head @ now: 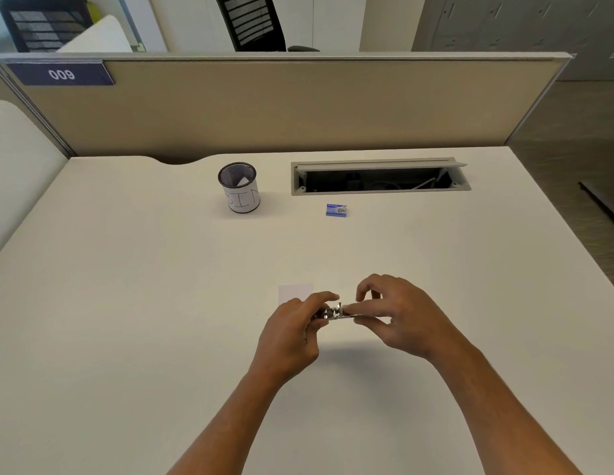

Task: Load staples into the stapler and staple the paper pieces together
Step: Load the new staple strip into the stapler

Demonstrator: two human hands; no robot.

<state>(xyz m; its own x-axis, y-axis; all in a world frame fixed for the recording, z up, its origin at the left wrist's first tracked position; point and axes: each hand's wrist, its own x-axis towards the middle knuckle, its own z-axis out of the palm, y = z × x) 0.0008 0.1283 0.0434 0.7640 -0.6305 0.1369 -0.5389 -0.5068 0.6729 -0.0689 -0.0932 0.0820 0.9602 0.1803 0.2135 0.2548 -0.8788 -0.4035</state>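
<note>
A small metal stapler [336,313] is held just above the desk between both hands. My left hand [291,334] grips its left end with curled fingers. My right hand [398,317] pinches its right end between thumb and fingers. Whether a strip of staples sits in the stapler cannot be made out. White paper pieces [293,293] lie flat on the desk just behind my left hand, partly hidden by it. A small blue staple box [336,210] rests farther back on the desk.
A mesh pen cup [239,188] wrapped in a white label marked "BIN" stands at the back centre. An open cable tray [381,176] is set into the white desk [127,303] at the back right. A beige partition [281,104] closes the far edge.
</note>
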